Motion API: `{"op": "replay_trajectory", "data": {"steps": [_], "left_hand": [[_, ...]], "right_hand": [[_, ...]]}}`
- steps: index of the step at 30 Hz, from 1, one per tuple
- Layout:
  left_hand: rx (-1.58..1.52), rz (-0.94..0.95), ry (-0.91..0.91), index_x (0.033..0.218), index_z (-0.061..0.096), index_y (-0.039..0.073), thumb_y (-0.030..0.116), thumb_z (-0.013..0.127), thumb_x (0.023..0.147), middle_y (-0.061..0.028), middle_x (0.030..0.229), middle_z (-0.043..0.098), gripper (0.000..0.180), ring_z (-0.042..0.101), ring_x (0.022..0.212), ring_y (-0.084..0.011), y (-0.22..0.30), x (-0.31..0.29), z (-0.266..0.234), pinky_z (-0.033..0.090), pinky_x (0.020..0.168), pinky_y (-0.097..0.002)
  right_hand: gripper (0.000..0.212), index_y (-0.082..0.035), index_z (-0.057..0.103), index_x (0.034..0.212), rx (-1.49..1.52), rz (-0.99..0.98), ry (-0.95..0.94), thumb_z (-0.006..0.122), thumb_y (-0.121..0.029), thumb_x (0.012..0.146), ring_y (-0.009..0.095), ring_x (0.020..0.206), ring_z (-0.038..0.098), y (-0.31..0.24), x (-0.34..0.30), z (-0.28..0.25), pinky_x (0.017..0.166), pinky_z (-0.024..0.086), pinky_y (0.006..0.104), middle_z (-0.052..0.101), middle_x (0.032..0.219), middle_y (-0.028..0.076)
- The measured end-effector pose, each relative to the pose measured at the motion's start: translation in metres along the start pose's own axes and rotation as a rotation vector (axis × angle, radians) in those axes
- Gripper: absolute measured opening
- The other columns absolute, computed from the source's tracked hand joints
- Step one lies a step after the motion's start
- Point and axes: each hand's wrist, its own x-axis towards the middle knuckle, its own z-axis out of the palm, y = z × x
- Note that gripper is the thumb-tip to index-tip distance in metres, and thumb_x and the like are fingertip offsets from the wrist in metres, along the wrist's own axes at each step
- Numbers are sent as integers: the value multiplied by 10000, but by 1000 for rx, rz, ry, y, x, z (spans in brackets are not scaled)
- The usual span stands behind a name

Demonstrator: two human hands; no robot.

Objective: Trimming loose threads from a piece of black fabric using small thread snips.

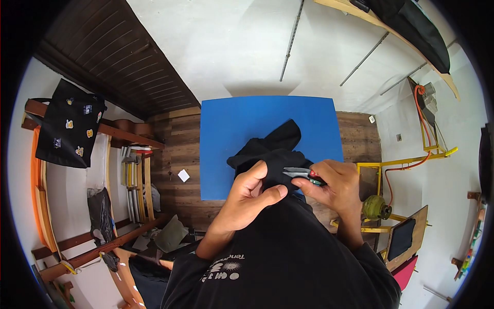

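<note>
Head view: one cutter (297, 171), one lettered shirt (288, 252)
Left hand (247, 198) pinches cloth (270, 154); at its four o'clock, right hand (332, 185) grips cutter.

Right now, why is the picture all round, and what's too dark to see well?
Head view: the fisheye lens rounds the picture, leaving black corners; head view: a soft shadow darkens part of the white wall behind the blue table; head view: folds in the black cloth are hard to make out, while the left hand and right hand look fairly sharp.
</note>
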Motion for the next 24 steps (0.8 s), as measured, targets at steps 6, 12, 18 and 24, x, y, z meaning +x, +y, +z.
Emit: {"op": "replay_trajectory", "data": {"steps": [6,12,18,24], "left_hand": [[1,-41,30,1243,515,-72,45,529,875,-122,1233,567,387,523,1135,-166,1,-2,-3,374,980,-286],[18,-161,106,1275,489,-75,311,387,998,-111,1204,587,485,504,1170,-161,-11,-4,-16,373,967,-259],[-626,125,-409,1297,454,-89,514,202,1002,-117,1266,550,717,497,1183,-185,-71,1,-68,367,991,-292],[3,-86,83,1309,442,-82,526,189,998,-145,1319,504,728,462,1229,-205,-17,8,-22,344,1025,-318]], "right_hand": [[354,-50,573,669,70,22,-15,835,-287,675,183,425,513,-3,3,1,391,365,281,516,526,44],[341,-44,574,672,104,55,-79,832,-267,686,190,427,515,-2,2,0,391,358,274,531,541,56],[353,-40,563,653,147,18,-121,827,-271,694,191,440,538,-4,2,3,394,371,270,555,555,61],[467,-21,632,1038,439,314,51,832,-280,704,48,505,364,5,2,3,460,294,210,407,544,-26]]}}
